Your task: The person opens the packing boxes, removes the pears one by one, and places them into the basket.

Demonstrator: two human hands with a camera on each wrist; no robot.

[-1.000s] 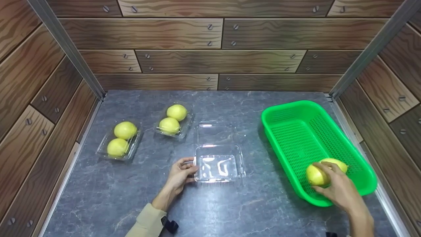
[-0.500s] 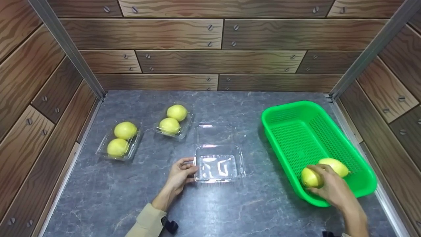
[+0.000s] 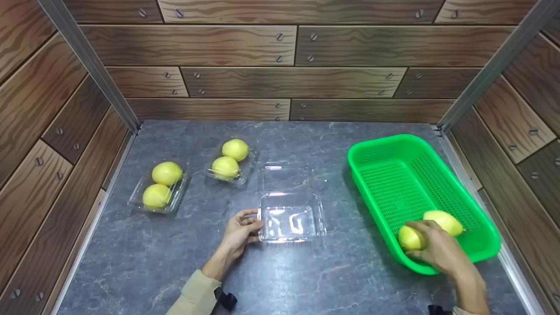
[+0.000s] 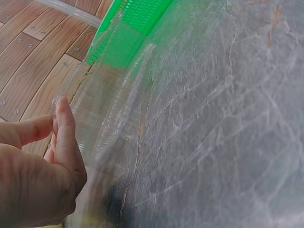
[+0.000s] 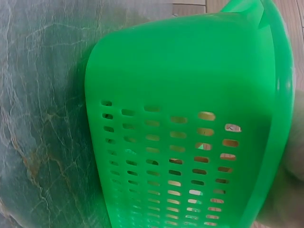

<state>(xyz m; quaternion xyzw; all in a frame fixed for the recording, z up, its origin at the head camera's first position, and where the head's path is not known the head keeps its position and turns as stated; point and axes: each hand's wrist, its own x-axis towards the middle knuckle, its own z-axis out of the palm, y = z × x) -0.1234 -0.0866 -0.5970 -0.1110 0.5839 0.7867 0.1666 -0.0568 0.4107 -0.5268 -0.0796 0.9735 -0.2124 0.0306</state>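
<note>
My left hand [image 3: 238, 232] pinches the left rim of a clear plastic clamshell box [image 3: 291, 223], whose lid [image 3: 286, 177] lies folded back behind it. In the left wrist view, thumb and fingers [image 4: 66, 137] hold the box's thin edge. My right hand [image 3: 442, 249] reaches into the green basket [image 3: 372, 210] and grips a lemon [image 3: 411, 238] by its side, near the front left wall. A second lemon [image 3: 444, 222] lies right behind those fingers. The right wrist view shows mostly the basket's outer wall [image 5: 180, 71], with the hand blurred at the edge.
Two clear boxes, one at the left [image 3: 177, 199] and one at the back [image 3: 247, 168], each hold two lemons. Wood-patterned panels [image 3: 236, 43] enclose the grey marbled tabletop [image 3: 323, 280] at the back and sides.
My right hand has shifted slightly left inside the basket with the lemon, parting it from the second lemon, which shows more fully. The left hand and the box stay still.
</note>
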